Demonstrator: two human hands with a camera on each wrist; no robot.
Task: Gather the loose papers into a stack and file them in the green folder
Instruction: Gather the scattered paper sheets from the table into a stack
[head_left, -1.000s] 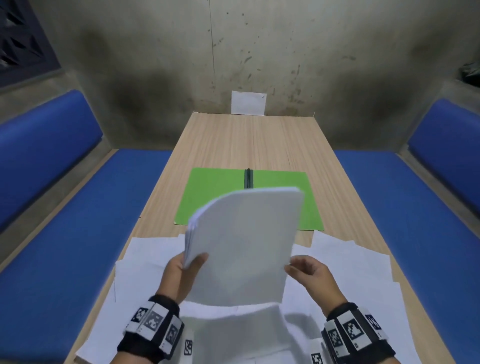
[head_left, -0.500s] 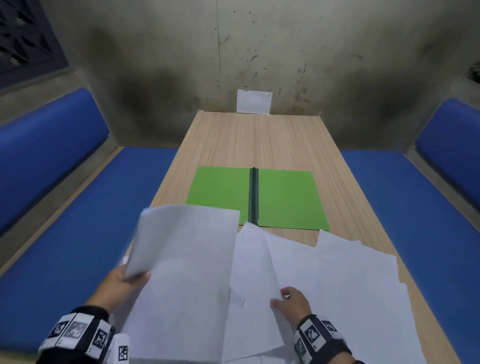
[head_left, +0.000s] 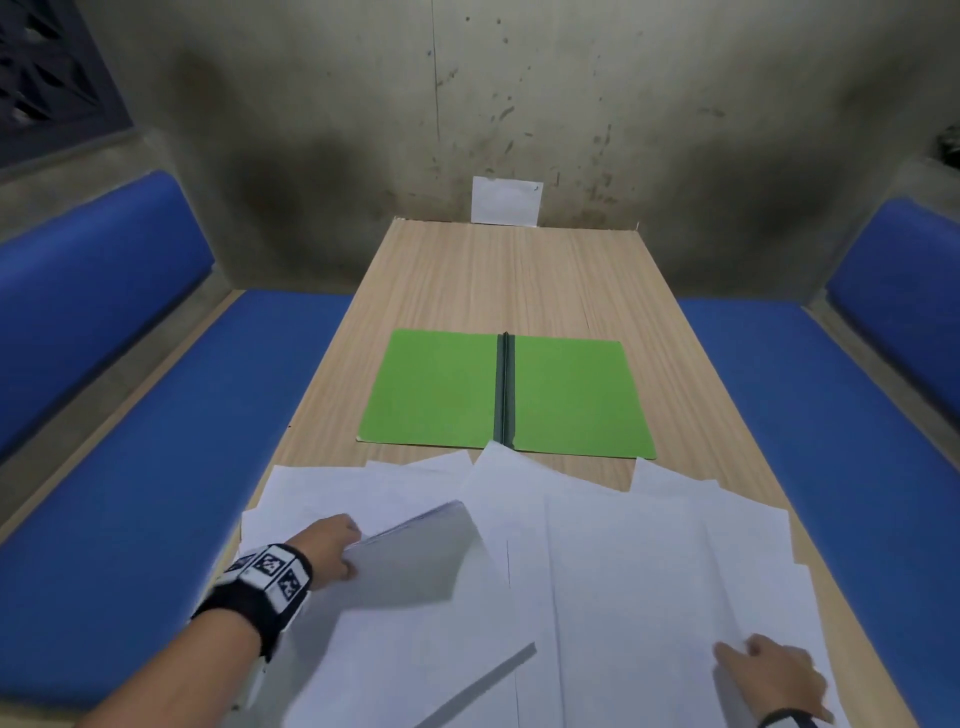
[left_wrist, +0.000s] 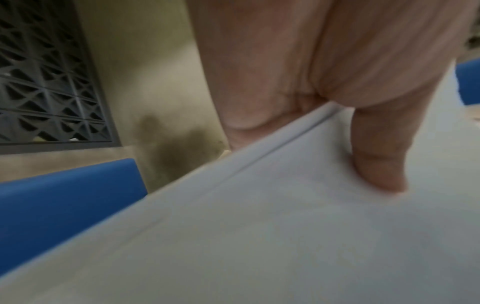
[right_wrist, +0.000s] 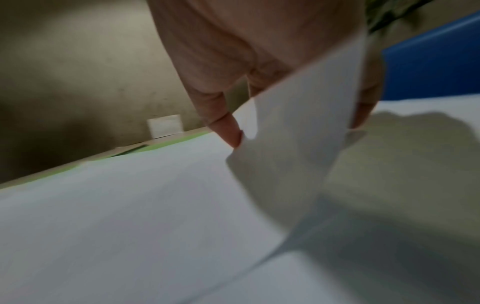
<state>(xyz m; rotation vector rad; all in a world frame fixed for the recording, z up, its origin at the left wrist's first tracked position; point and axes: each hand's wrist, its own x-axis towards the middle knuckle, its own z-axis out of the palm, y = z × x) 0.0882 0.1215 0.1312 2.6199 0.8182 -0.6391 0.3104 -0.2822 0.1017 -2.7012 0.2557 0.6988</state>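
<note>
The green folder (head_left: 436, 395) lies open and flat in the middle of the wooden table (head_left: 519, 280); in the right wrist view the green folder (right_wrist: 166, 145) shows as a thin strip. Loose white papers (head_left: 649, 561) fan across the near end of the table. My left hand (head_left: 337, 551) grips a stack of papers (head_left: 415, 558) by its left edge, low over the loose sheets. The thumb (left_wrist: 379, 164) lies on top of the stack (left_wrist: 259, 226). My right hand (head_left: 769, 675), near the front right, pinches the raised edge of a loose sheet (right_wrist: 298, 123) between thumb (right_wrist: 231, 133) and fingers.
Blue padded benches (head_left: 156, 467) (head_left: 831, 441) run along both long sides of the table. A white card (head_left: 506, 200) leans against the stained concrete wall at the far end. Bare wood lies beyond the folder.
Both hands held the stack upright before the folder. The right hand let go and moved right to a loose sheet. The left hand carried the stack left and lowered it.
</note>
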